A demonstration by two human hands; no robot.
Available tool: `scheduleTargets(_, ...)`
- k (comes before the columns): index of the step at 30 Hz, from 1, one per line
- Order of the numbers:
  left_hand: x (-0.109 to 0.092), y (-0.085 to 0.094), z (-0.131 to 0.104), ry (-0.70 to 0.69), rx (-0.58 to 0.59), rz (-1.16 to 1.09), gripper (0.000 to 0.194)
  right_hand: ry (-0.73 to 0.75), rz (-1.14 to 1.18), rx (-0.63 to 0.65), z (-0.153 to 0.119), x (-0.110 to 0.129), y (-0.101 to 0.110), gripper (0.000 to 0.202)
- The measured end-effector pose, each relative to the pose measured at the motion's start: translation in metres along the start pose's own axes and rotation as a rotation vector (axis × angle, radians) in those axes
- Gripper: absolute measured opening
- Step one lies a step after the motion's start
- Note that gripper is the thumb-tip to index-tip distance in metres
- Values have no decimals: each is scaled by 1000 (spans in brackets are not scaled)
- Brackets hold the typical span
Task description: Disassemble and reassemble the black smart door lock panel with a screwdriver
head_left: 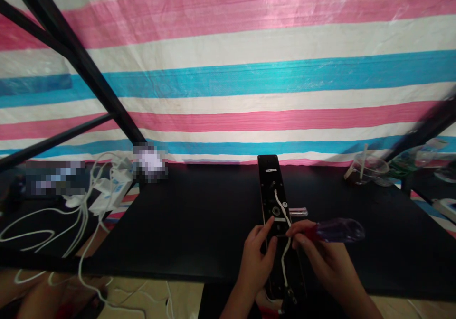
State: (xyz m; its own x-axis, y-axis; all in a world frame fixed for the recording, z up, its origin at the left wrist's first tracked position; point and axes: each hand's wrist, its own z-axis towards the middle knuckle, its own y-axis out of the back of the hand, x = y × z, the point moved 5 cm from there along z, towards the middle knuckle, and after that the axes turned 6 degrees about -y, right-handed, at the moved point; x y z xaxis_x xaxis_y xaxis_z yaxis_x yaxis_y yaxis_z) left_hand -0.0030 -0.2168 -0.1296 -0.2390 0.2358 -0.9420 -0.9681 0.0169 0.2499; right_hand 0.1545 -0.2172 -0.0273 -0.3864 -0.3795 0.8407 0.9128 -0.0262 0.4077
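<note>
A long black panel (274, 179) with a white cable (284, 257) running along it lies lengthwise on the black table, its near end at the table's front edge. Small screws and round fittings dot its face. My left hand (257, 257) rests on the panel's left side, index finger and thumb stretched apart on the surface. In my right hand (320, 255) is a screwdriver (340, 230) with a see-through purple and red handle, held nearly level. Its thin shaft points left over the panel, close to my left thumb. What the tip touches is too small to tell.
Beside the panel lies a small clear-and-pink object (298, 211). A plastic cup (370, 168) with a straw stands at the back right, near a greenish clear bottle (409, 160). White cables and a power strip (112, 193) crowd the left. Another person's arm (42, 295) shows at lower left.
</note>
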Motion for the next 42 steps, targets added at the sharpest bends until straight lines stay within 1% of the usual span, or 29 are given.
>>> scheduleTargets(3,-1,-1,0,-10,3,-10,46,37,33,184,5,8,-10,12)
scheduleTargets(5,-2,-1,0,-13,5,-11,46,56,33,249,7,12,-14,14)
scheduleTargets(9,-3,0,0,-26,-9,14,46,77,-24,226,11,9,-19,19)
scheduleTargets(13,-5,1,3,-76,2,15,51,130,-40,256,7,10,-27,21)
scheduleTargets(14,-5,1,3,-86,4,13,54,145,-25,244,6,12,-26,21)
scheduleTargets(16,-3,2,5,-86,-1,18,57,147,-6,168,5,16,-19,20)
scheduleTargets(20,5,1,8,-62,3,8,61,67,-27,-57,8,15,7,25)
scheduleTargets(22,9,0,9,-38,9,-8,63,33,-13,-114,9,10,15,29)
scheduleTargets(24,11,-1,8,-13,-8,-20,67,-13,33,-163,11,0,21,33)
scheduleTargets(26,11,0,8,6,-37,-27,69,-92,99,-261,14,-17,27,37)
scheduleTargets(29,10,-1,7,17,-47,-34,64,-266,133,-426,18,-54,39,42)
scheduleTargets(30,10,-2,6,13,-45,-36,63,-321,102,-431,20,-68,42,43)
scheduleTargets(32,9,-3,5,7,-39,-40,63,-397,-74,-396,22,-95,46,44)
scheduleTargets(34,8,-2,4,18,-43,-53,63,-398,-323,-329,24,-118,46,42)
scheduleTargets(36,9,-1,3,40,-58,-81,62,-418,-503,-301,23,-139,46,38)
scheduleTargets(39,9,0,2,51,-77,-124,57,-399,-702,-241,24,-160,41,33)
scheduleTargets(42,9,1,2,50,-84,-119,56,-426,-796,-197,26,-173,40,30)
